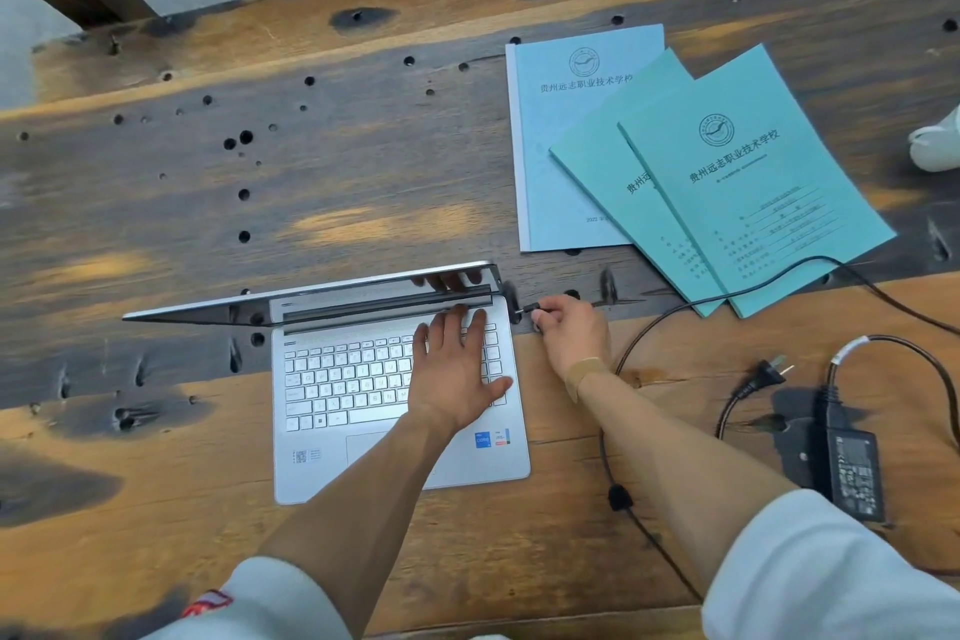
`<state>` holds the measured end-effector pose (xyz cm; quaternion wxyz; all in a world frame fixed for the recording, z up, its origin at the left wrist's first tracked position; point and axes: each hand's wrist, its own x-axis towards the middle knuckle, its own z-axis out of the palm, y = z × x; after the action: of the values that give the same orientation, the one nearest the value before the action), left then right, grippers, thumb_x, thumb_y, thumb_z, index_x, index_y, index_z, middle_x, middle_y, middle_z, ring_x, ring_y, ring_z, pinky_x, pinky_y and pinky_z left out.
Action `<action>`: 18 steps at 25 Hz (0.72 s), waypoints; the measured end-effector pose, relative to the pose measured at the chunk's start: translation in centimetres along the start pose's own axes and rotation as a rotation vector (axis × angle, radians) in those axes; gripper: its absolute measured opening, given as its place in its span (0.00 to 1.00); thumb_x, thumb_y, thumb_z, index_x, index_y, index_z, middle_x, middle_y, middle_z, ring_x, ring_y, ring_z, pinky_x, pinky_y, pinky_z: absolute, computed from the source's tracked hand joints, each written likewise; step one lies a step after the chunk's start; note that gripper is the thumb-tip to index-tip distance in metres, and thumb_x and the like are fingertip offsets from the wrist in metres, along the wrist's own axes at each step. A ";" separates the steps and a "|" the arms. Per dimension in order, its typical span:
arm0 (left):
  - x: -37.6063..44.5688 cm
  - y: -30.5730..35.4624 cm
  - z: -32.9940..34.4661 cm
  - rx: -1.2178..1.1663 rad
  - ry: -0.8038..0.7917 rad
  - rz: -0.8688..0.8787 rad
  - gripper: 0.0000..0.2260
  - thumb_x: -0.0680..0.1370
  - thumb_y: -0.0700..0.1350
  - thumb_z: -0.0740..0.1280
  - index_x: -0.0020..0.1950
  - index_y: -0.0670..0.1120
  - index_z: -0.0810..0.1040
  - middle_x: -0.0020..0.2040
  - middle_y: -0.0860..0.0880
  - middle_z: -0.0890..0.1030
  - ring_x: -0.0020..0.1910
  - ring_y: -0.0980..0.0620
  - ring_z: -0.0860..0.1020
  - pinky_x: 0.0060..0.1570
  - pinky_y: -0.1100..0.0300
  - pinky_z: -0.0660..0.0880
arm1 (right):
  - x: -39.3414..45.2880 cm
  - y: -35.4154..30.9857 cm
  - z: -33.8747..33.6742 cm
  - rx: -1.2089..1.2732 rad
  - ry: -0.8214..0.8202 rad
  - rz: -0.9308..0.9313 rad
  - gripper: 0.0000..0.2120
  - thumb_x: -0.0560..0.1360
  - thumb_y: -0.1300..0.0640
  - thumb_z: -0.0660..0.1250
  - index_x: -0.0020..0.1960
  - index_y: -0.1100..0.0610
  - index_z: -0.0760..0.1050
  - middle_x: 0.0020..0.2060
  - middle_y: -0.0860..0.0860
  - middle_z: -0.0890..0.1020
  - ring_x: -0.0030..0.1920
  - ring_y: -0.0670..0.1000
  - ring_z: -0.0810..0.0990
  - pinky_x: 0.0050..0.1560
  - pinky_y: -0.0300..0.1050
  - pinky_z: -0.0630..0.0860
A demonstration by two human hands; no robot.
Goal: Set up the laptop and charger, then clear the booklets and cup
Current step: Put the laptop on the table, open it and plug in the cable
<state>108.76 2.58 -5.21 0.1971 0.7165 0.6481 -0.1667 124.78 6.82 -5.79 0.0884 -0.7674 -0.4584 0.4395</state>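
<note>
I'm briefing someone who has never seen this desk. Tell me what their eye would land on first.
First the open silver laptop at the near middle of the wooden table, with the left hand flat on its keyboard and the right hand pinching the charger plug at its right edge. Next, three fanned blue-green booklets lie far right, the black cable crossing their near corners. The black power adapter sits near right.
</note>
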 end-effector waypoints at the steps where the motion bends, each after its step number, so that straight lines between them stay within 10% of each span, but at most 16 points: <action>1: 0.0 0.0 0.0 -0.001 0.002 0.001 0.40 0.74 0.67 0.60 0.79 0.49 0.51 0.78 0.44 0.54 0.77 0.43 0.52 0.76 0.44 0.48 | 0.0 -0.1 0.3 0.001 0.020 0.015 0.11 0.79 0.52 0.65 0.58 0.53 0.80 0.51 0.55 0.85 0.55 0.56 0.81 0.56 0.46 0.76; 18: 0.0 -0.1 0.2 -0.012 0.019 0.009 0.41 0.74 0.68 0.60 0.79 0.49 0.52 0.78 0.45 0.54 0.76 0.42 0.53 0.76 0.45 0.47 | -0.2 -1.1 1.5 0.086 0.089 0.046 0.09 0.78 0.55 0.66 0.55 0.54 0.83 0.49 0.55 0.86 0.53 0.57 0.82 0.54 0.45 0.75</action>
<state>108.65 2.50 -5.34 0.1960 0.7197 0.6478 -0.1550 122.88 6.90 -5.97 0.1313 -0.7922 -0.4168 0.4259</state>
